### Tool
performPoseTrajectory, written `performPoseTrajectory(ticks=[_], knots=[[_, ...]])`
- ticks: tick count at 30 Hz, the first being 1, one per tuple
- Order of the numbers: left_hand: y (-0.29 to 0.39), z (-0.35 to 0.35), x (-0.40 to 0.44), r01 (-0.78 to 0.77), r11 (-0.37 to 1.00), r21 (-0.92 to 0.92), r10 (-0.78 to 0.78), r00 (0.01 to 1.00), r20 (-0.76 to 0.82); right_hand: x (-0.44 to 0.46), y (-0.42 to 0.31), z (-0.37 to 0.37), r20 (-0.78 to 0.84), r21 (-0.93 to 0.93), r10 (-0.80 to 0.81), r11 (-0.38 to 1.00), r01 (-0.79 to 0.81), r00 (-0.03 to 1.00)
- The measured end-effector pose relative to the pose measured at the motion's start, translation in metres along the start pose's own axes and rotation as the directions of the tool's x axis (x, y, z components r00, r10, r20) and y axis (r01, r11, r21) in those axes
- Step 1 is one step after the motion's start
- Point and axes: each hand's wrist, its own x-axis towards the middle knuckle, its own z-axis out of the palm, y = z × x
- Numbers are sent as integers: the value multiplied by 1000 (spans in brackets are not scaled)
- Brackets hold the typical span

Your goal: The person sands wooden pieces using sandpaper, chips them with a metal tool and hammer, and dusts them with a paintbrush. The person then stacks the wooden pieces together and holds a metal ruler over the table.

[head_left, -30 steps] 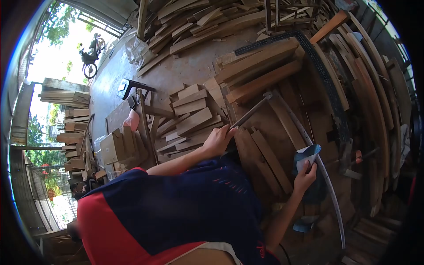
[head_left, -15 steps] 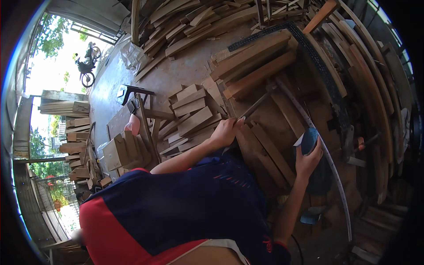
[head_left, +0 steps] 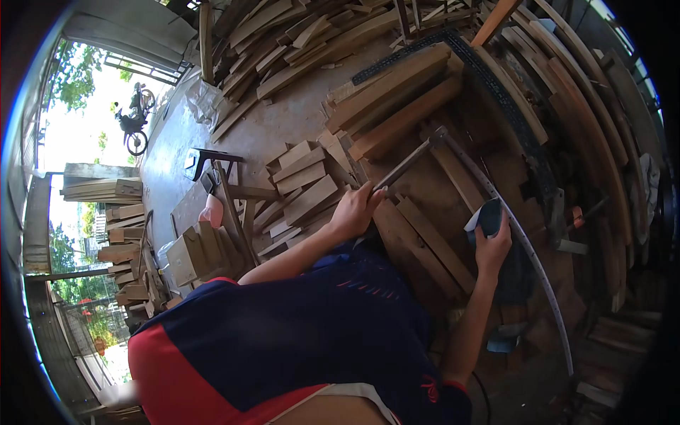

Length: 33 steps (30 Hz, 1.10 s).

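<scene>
My left hand is closed around the near end of a dark straight bar. The bar's far end meets a long, thin, pale curved strip at a corner joint. My right hand grips a bent sheet of sandpaper, dark blue-green on one face and whitish on the other, beside the strip's upper half. Where the sheet touches the strip cannot be made out. Another blue piece of sandpaper lies below my right hand.
Cut boards are stacked beyond my left hand, and thick beams lie farther up. A black stool stands at left. Long planks lean along the right. Two wooden pieces lie between my hands. A motorcycle is outside.
The view has shifted a little. My right hand has moved upward beside the curved strip, and the sandpaper has turned in its fingers. My left hand still holds the bar.
</scene>
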Motion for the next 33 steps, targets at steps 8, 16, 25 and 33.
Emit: performPoseTrajectory(ticks=[8, 16, 25, 33], knots=[[-15, 2, -4, 92, 994, -55, -93, 995, -28, 11, -14, -9, -147, -79, -73, 995, 61, 987], [-12, -2, -9, 98, 976, -197, -101, 995, -3, 88, -66, 10, -172, 113, -124, 983, 145, 977], [0, -13, 15, 219, 937, -271, -177, 969, 171, 107, -60, 83, -83, 267, -130, 952, 148, 988], [-4, -19, 33, 184, 946, -267, -112, 958, 264, 114, -64, 110, -171, 286, 137, 955, -84, 976]])
